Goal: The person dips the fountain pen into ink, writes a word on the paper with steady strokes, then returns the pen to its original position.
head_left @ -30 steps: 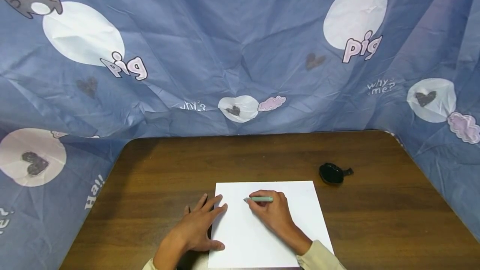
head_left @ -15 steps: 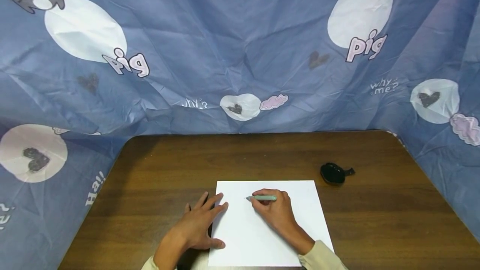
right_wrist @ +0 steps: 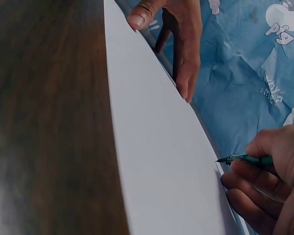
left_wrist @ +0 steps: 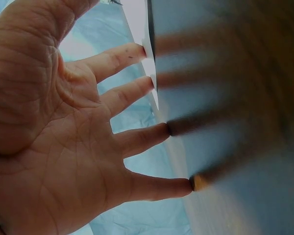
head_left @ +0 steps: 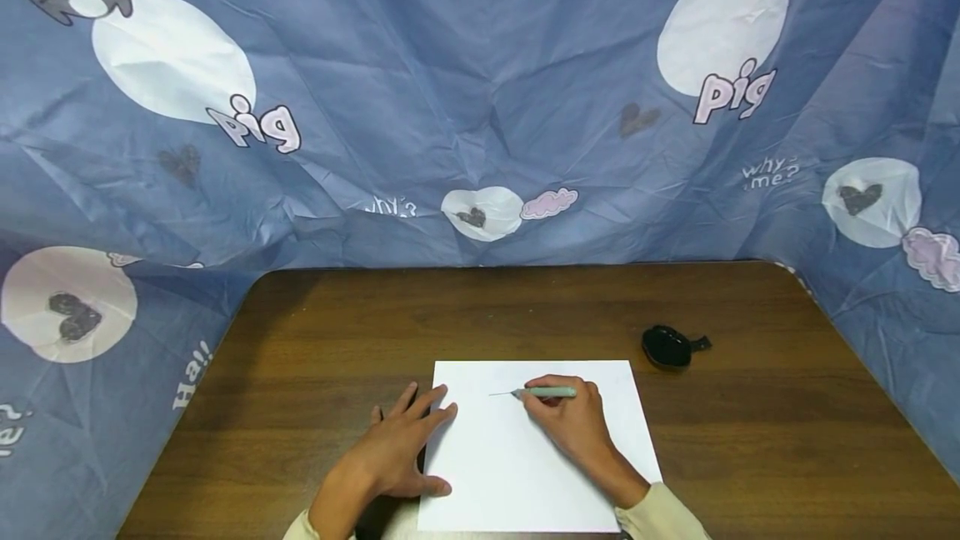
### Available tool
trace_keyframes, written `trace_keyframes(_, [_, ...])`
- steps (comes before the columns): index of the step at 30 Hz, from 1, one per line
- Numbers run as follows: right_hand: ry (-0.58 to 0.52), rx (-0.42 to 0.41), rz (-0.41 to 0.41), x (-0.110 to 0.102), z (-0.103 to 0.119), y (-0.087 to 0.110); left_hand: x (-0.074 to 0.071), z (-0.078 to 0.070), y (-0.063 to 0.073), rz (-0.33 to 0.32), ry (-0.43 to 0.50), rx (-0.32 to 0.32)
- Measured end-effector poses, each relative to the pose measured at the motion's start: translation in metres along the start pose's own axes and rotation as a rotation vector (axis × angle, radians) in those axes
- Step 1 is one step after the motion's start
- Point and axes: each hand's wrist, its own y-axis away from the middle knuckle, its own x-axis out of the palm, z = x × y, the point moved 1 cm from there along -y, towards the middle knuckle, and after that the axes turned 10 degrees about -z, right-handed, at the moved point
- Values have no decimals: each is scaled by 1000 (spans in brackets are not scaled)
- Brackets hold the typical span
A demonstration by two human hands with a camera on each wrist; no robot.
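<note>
A white sheet of paper (head_left: 517, 465) lies on the wooden table. My right hand (head_left: 573, 423) pinches a light green pen (head_left: 553, 392), its tip at the paper's upper part. A thin dark line (head_left: 500, 394) runs left from the tip. My left hand (head_left: 397, 452) is spread at the sheet's left edge, some fingertips and the thumb on the paper, other fingers on the table. In the left wrist view, the left hand's fingers (left_wrist: 127, 98) are straight and apart. From the right wrist, the pen (right_wrist: 250, 160) shows between thumb and fingers.
A small black pan-shaped dish (head_left: 667, 347) with a short handle stands on the table (head_left: 750, 440), to the right beyond the paper. A blue cloth (head_left: 420, 90) printed with pigs and hearts hangs behind the table and along both sides.
My right hand has moved to the right with the pen, and a short line now shows on the paper behind the tip. The left hand has stayed in place.
</note>
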Motion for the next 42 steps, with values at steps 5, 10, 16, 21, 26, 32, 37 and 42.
trace_keyframes(5, [8, 7, -10, -5, -3, -1, 1, 1, -1, 3, -7, 0])
trace_keyframes(10, [18, 13, -18, -10, -6, -2, 1, 2, -1, -3, -6, 4])
trace_keyframes(16, [43, 42, -30, -19, -11, -3, 1, 0, 0, -10, -6, 11])
trace_keyframes(21, [39, 40, -53, -29, -15, -3, -1, 0, -1, 5, -5, 0])
trace_keyframes(26, [53, 47, -80, -41, -22, -2, -1, -1, -1, 13, 1, -3])
trace_keyframes(32, [95, 55, -100, -54, -27, -2, -1, -1, 0, 4, 4, -3])
trace_keyframes(37, [140, 80, -98, -61, -29, -2, -1, 0, 0, 5, 7, -7])
trace_keyframes(42, [170, 79, -112, -65, -28, -3, -1, 0, -1, 4, -1, -1])
